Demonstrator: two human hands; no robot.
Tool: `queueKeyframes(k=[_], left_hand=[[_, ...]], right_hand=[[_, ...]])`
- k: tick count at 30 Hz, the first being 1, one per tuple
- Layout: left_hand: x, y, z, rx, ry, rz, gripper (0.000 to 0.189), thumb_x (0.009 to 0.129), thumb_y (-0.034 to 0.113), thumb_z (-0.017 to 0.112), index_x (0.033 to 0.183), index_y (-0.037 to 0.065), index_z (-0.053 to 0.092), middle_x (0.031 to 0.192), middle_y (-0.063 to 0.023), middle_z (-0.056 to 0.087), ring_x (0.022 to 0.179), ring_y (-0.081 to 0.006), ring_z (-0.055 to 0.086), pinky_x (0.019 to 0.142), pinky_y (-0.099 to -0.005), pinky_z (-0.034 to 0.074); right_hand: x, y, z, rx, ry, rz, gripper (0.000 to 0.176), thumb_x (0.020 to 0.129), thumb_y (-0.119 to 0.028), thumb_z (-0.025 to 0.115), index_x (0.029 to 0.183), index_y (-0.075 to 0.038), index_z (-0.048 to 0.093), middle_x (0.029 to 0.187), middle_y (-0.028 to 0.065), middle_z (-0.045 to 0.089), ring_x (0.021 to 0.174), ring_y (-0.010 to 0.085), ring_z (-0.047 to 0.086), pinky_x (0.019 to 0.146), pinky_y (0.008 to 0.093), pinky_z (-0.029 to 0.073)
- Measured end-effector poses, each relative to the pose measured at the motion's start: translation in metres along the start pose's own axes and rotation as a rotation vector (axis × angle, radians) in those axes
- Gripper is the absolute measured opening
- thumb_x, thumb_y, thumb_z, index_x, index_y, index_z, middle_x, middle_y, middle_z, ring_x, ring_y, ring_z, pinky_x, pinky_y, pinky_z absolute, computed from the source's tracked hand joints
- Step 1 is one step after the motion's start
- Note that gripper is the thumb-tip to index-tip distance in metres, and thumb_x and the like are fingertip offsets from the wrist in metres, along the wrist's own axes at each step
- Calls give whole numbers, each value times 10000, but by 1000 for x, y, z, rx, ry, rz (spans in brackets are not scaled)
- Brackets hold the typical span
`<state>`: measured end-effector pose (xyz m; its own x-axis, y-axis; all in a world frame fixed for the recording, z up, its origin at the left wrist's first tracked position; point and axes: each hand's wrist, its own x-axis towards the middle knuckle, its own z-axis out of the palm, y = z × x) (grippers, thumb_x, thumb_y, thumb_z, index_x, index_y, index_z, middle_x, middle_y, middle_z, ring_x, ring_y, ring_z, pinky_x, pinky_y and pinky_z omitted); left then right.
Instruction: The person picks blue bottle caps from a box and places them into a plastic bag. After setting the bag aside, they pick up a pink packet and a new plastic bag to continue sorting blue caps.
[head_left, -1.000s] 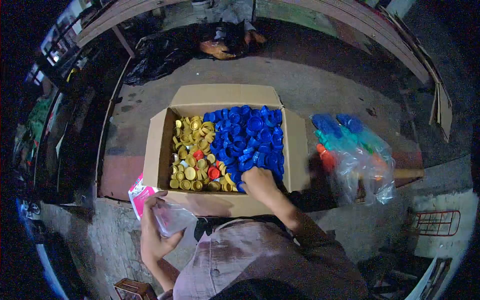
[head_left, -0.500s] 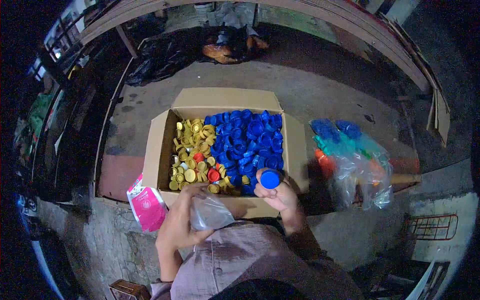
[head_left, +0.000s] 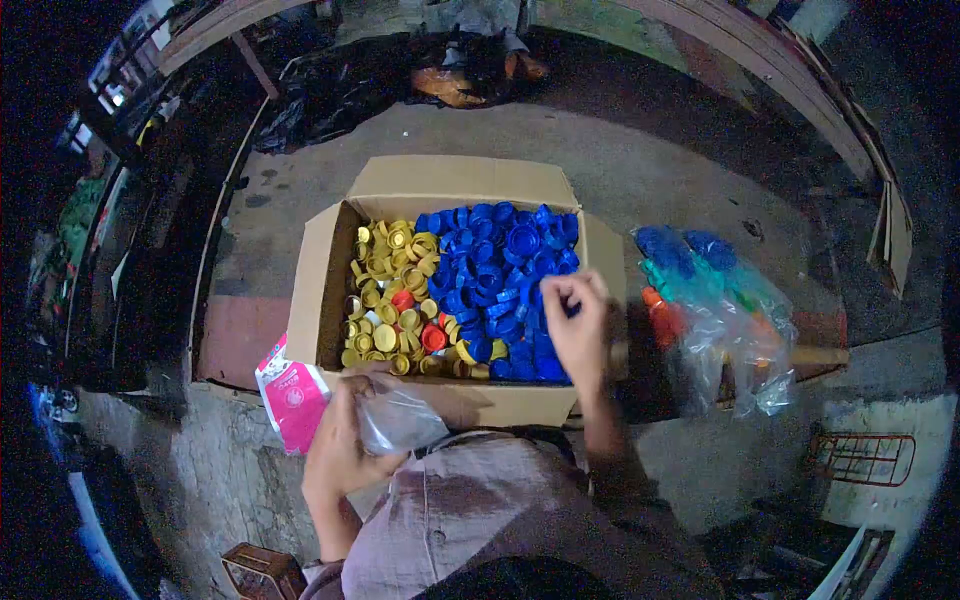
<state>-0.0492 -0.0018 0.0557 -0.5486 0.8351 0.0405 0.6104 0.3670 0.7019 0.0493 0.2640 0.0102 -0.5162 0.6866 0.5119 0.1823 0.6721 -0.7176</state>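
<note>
R hand (head_left: 578,322) was up over the R side of the box (head_left: 460,180), w/ its fingers curled in. Couldn't tell if it had a cap in it, bc the fingers hid the inside. Blue caps (head_left: 490,275) lay just under it and to its L, in the R part of the box. Yellow caps (head_left: 390,270) were farther off, in the L part, next to the blue ones.

L hand (head_left: 335,450) was pinching a clear bag (head_left: 405,418) by the front of the box, near the yellow caps. Pink packet (head_left: 297,402) was right by that hand, on its L; couldn't tell if the hand had hold of it too.

Blue caps were round, bright & shiny, all piled up, some w/ the open side up, some tipped over. Yellow caps were a bit dull, w/ a few red caps (head_left: 434,338) and some white bits mixed in. Clear bag was thin, crinkly & see-through.

Box was brown cardboard w/ its flaps out. Off to its R, on the table (head_left: 640,185), were see-thru bags (head_left: 725,345) w/ blue, green & orange stuff in 'em.
</note>
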Motion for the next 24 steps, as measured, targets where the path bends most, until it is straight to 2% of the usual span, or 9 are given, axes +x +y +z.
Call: queueKeyframes(k=[4,9,10,13,15,17,21,23,24], left_hand=[[4,1,-2,6,52,-27,743,492,178,720,1104,-24,350,944,-182,476,887,-345,498,775,-372,406],[7,0,0,-45,46,8,757,478,177,716,1107,-22,346,952,-183,477,892,-348,499,777,-375,407],[5,-1,0,-20,66,-1,762,477,178,715,1111,-23,342,952,-182,477,893,-349,499,776,-376,407],[1,-9,3,4,93,1,772,476,181,714,1118,-22,336,955,-183,476,895,-349,500,780,-376,407],[-1,-9,3,3,97,11,777,476,181,714,1122,-21,334,960,-184,477,897,-347,500,783,-376,408],[-1,-5,0,4,72,-24,776,476,174,714,1126,-16,336,975,-184,479,900,-344,501,793,-374,407],[-3,-5,0,-19,73,-14,775,480,170,714,1130,-17,336,987,-184,481,903,-340,503,797,-375,407],[0,3,-2,-16,78,-18,766,491,164,713,1135,-14,339,989,-179,482,900,-339,504,796,-377,405],[-2,2,0,-16,81,-18,766,491,164,713,1135,-14,339,989,-179,482,900,-339,504,796,-377,405]], right_hand=[[41,31,13,-180,-62,-1,68,702,-80,634,676,-32,593,616,66,505,555,187,507,534,287,406],[57,27,24,-237,3,-113,112,695,-109,631,767,-42,576,766,103,524,733,254,542,658,344,438],[53,21,24,-176,-125,-111,140,694,-103,621,812,-51,568,842,118,520,808,273,533,706,350,439],[15,1,31,16,-799,-309,101,641,-57,581,735,-78,612,720,81,544,688,267,558,653,359,456],[-18,-2,44,-368,-1022,-527,94,648,-114,605,737,-86,618,711,83,535,680,240,570,578,341,453],[-33,7,53,-321,-852,-585,73,658,-107,603,724,-80,612,710,91,528,685,237,571,566,348,445],[-31,10,52,-281,-786,-642,62,654,-64,587,715,-57,594,681,111,506,675,262,572,585,358,454],[-32,9,47,-167,-860,-340,77,715,-46,574,784,-16,592,687,94,534,647,222,585,595,319,475],[-31,8,43,-168,-860,-343,77,715,-46,574,784,-16,592,687,94,534,647,222,585,595,319,475]])
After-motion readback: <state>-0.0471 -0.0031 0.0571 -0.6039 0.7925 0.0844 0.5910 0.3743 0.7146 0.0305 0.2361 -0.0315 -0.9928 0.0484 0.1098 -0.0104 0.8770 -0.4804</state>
